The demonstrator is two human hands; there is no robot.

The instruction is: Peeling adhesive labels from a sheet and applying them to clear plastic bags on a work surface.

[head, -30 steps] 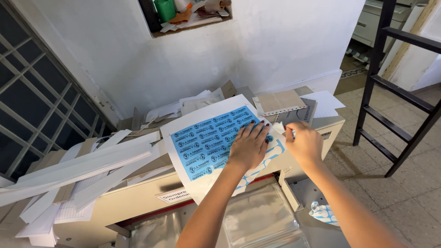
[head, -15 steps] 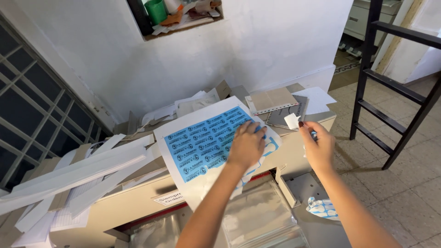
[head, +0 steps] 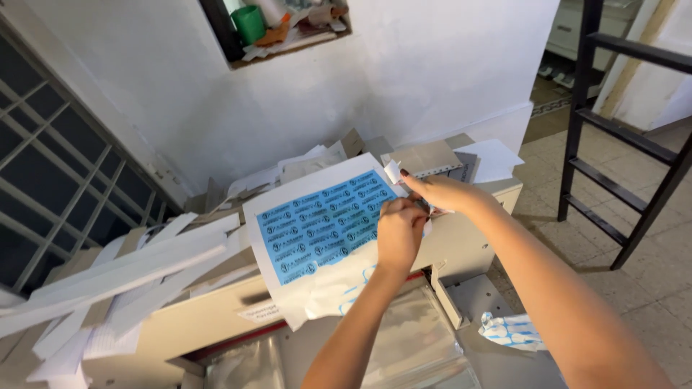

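Note:
A white sheet printed with rows of blue labels [head: 324, 223] lies on top of a beige machine [head: 461, 248]. My left hand [head: 398, 232] rests curled at the sheet's right edge, its fingers pinching there. My right hand [head: 440, 193] sits just above it and pinches a small white paper piece [head: 392, 171] between thumb and fingers. The two hands touch each other over the sheet's right corner.
Long white paper strips [head: 108, 277] and offcuts pile up at the left of the machine. A grey card stack [head: 427, 157] lies behind the hands. Clear plastic [head: 404, 346] sits below. A black ladder [head: 627, 130] stands at the right; a barred window [head: 50, 187] at the left.
My right hand moved left from the machine's right side, carrying the small white piece, and now meets my left hand at the sheet's right edge. The left hand's fingers have curled in.

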